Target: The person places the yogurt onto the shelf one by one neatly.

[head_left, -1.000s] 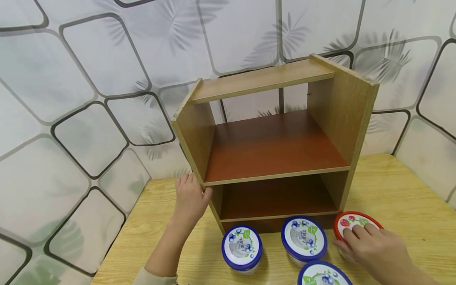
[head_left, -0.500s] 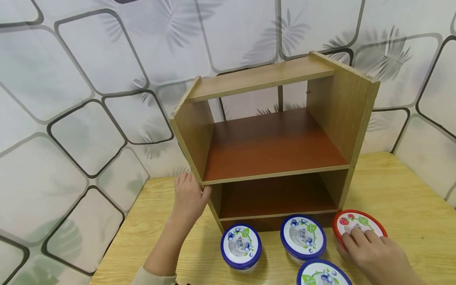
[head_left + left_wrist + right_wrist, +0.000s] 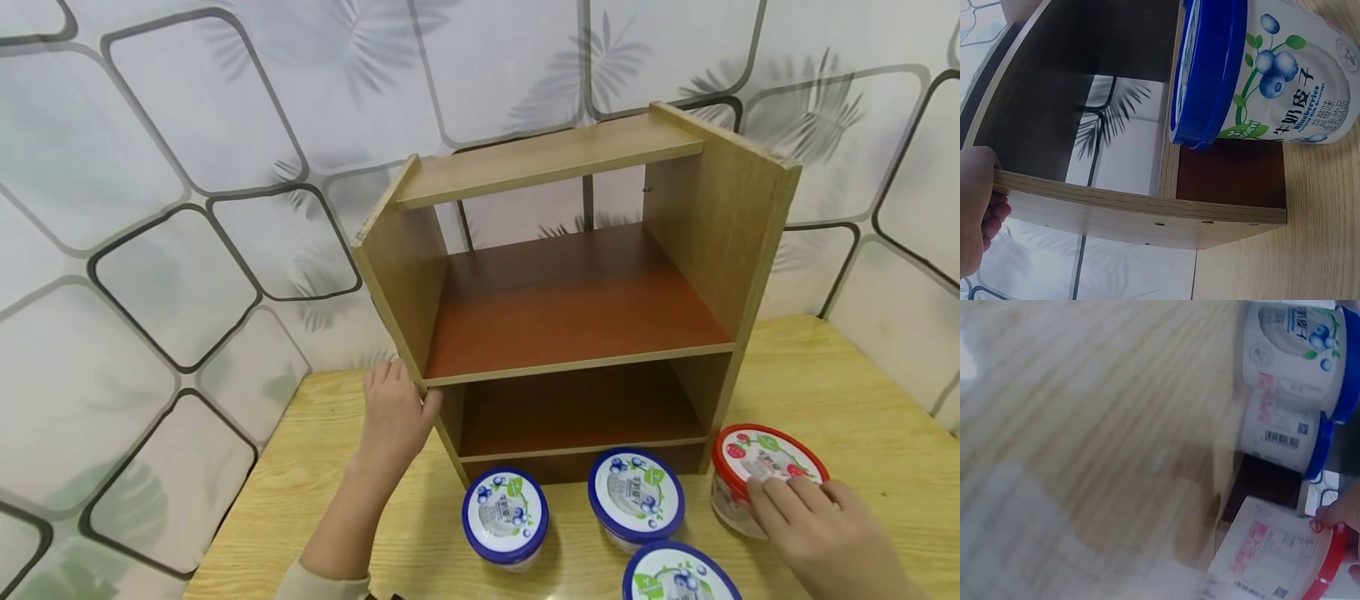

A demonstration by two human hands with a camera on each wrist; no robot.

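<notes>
A small two-tier wooden shelf (image 3: 570, 308) stands tilted in the head view, its inner boards reddish brown. My left hand (image 3: 395, 417) grips the front edge of its left side panel; the left wrist view shows that hand (image 3: 975, 206) curled round the panel edge. At the shelf's right front corner, my right hand (image 3: 821, 533) holds a red-lidded tub (image 3: 765, 454) with strawberries on its lid. In the right wrist view the thumb presses the side of the red-lidded tub (image 3: 1272, 550) just under the lid, and the tub leans.
Three blue-lidded blueberry tubs stand on the wood-grain table (image 3: 300, 483): one tub (image 3: 506, 517) at the shelf's left front, another tub (image 3: 636, 496) at its middle, and a third tub (image 3: 678, 575) nearer me. A patterned wall covering (image 3: 187, 283) rises behind.
My right hand has shifted the red-lidded tub slightly right, and the tub's side now shows more. My left hand keeps its grip on the shelf. The view has tilted a little.
</notes>
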